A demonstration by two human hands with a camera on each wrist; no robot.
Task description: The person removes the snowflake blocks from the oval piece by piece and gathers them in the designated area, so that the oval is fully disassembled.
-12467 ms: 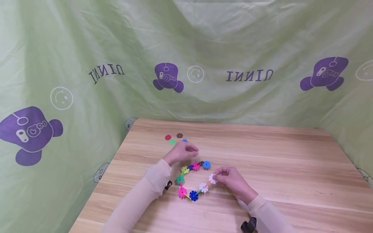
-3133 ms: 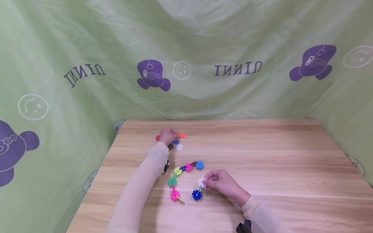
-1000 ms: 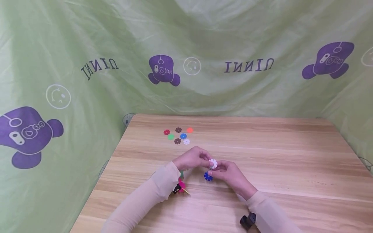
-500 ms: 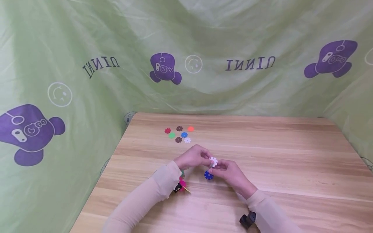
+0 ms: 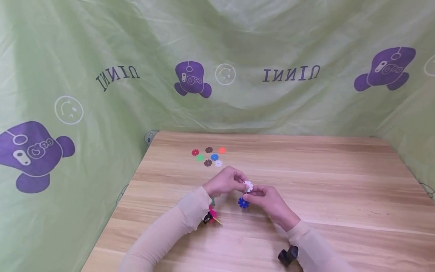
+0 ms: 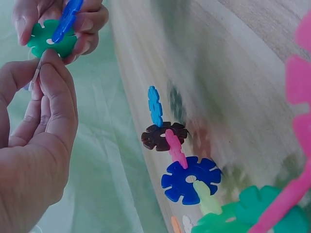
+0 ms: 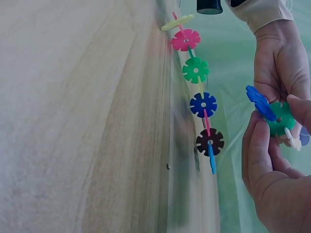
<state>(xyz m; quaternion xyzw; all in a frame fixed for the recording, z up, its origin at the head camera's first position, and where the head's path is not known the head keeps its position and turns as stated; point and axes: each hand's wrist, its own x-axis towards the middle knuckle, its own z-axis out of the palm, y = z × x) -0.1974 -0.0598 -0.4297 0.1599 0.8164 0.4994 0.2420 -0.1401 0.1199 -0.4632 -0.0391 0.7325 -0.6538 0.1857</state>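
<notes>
My right hand (image 5: 254, 193) holds a short piece of plastic flower discs just above the wooden table (image 5: 323, 181). The right wrist view shows a green disc (image 7: 282, 118) with a blue disc (image 7: 260, 102) slotted into it, pinched in that hand (image 7: 272, 128). My left hand (image 5: 239, 182) pinches the white disc (image 5: 248, 186) at the piece's end, its fingertips (image 6: 46, 60) next to the green disc (image 6: 51, 41). A longer chain of discs (image 7: 200, 92) lies on the table under my left hand, ending in a pink disc (image 5: 212, 215).
Several loose discs (image 5: 208, 156), red, brown, orange, green, blue and white, lie in a cluster at the back left of the table. A green printed cloth (image 5: 238, 56) hangs behind and at both sides. The table's right half is bare wood.
Over the last second both hands drifted slightly farther from me with the short piece, keeping their grips. Earlier my left hand was at the loose cluster, where more discs now lie.
</notes>
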